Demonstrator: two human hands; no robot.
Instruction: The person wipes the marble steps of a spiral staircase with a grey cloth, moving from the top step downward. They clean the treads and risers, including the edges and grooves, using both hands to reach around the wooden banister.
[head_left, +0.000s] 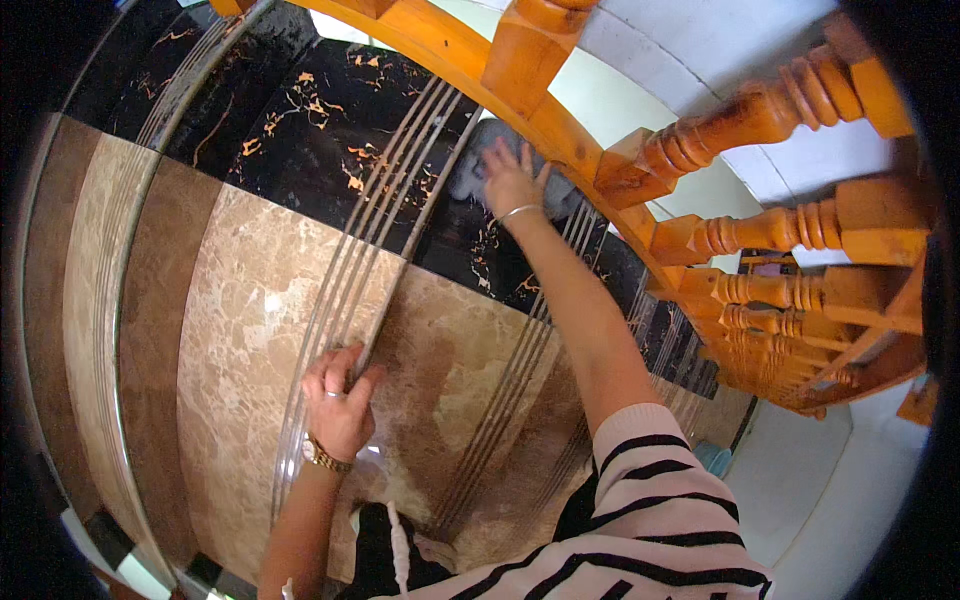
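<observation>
Polished stone stairs (247, 300) with brown marbled treads and a black marbled border (300, 127) lie before me. My left hand (341, 401), with a ring and a wristwatch, rests on the grooved edge of a brown tread, fingers bent over its nosing. My right hand (514, 180), with a bracelet, is spread over a dark grey cloth (476, 161) on the black border of a lower step, beside the orange wooden stair rail base. The hand is blurred, and whether its fingers grip the cloth does not show.
Turned wooden balusters (720, 135) run along the right side on a wooden base rail (450, 45). More steps rise to the left and descend to the lower right. A light blue object (712, 459) is partly visible beyond my striped sleeve. My foot is low in the picture.
</observation>
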